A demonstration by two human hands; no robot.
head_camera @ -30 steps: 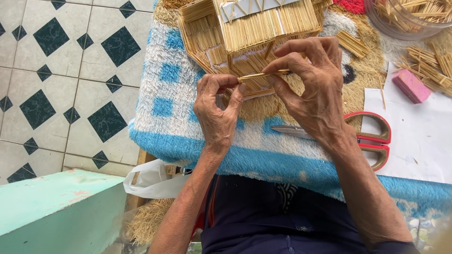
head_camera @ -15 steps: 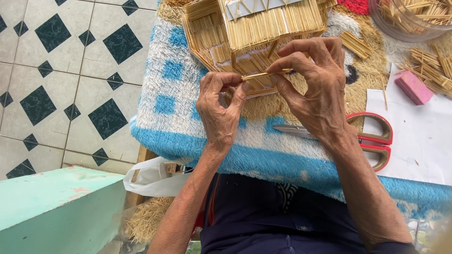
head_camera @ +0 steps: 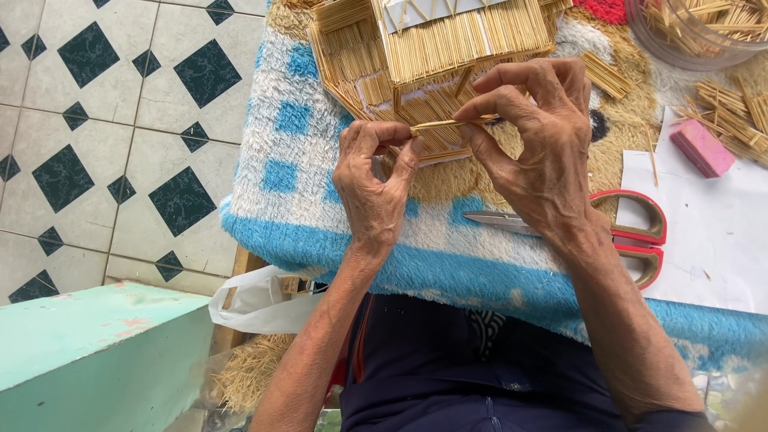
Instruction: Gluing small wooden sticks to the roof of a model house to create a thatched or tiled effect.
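Left hand (head_camera: 372,180): pinched one end of a thin stick (head_camera: 448,124).
Right hand (head_camera: 532,140): gripped its other end.
Stick: level, just above the stick house (head_camera: 432,48).
Pink block (head_camera: 702,147): on white paper (head_camera: 712,240), right.

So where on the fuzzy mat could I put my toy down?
The blue-checked left part of the mat is bare, beside the stick house. The white paper below the pink block is free too. Around the hands, scissors and loose sticks it is crowded.
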